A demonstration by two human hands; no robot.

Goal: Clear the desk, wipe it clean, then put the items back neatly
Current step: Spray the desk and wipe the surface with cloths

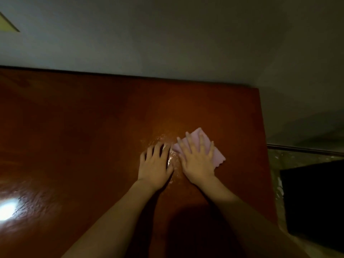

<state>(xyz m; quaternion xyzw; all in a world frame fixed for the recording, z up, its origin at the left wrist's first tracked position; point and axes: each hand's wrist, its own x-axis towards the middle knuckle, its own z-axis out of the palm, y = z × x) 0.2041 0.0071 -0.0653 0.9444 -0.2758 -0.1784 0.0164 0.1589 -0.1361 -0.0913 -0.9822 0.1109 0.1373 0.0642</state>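
Right hand [197, 159] pressed flat, fingers spread, on pink cloth [216, 155] to wipe desk [74, 127]; left hand [155, 165] braced beside, fingertips bent, holding nothing (wet sheen between).

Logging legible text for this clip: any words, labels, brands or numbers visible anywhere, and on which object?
None can be read in this frame.
Pink cloth under the right hand: plain, no label showing.
Desk: bare wood surface with no print.
Dark object right of the desk: too dim to tell.
Yellowish shape at upper left: no marking legible.
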